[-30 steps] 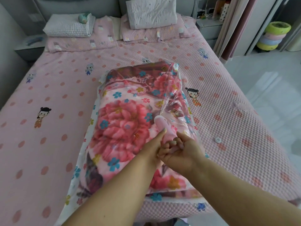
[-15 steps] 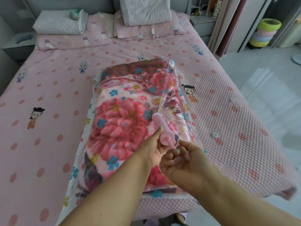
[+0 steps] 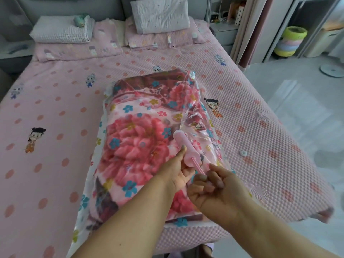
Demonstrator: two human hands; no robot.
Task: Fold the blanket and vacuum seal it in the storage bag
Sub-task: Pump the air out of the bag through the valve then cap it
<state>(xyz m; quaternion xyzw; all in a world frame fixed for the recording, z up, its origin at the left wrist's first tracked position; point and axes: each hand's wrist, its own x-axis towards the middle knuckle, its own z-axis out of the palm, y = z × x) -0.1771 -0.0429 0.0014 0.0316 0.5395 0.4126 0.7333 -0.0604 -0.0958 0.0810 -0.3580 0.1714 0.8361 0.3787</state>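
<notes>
Pink quilted bed cover point(image 3: 61, 116) with small cartoon figures fills the room in front of you, and on it lies the clear plastic storage bag point(image 3: 193, 116) with the folded pink floral blanket point(image 3: 137, 146) inside. The bag lies lengthwise away from you, its near end at the bed edge.

On top of the bag, toward its right side, stands the pink plastic hand pump point(image 3: 184, 149). Its long axis runs from the far end, which sits on the bag, back toward you and a little to the right. Your left hand point(image 3: 178, 174) grips the near part of the pump barrel, thumb along its left side. Your right hand point(image 3: 210, 187) is just behind it, fingers curled around the handle of the thin pink piston rod point(image 3: 197, 167), which shows between barrel and fingers. So the right hand is nearer to you and the left one is nearer to the bag.

I judge that the pumping is in hand. The stroke must go along this same line; keep the barrel steady with the left hand, so the far end does not tilt off its seat.

A small white round cap point(image 3: 243, 152) lies on the cover, to the right of the bag and apart from it.
</notes>
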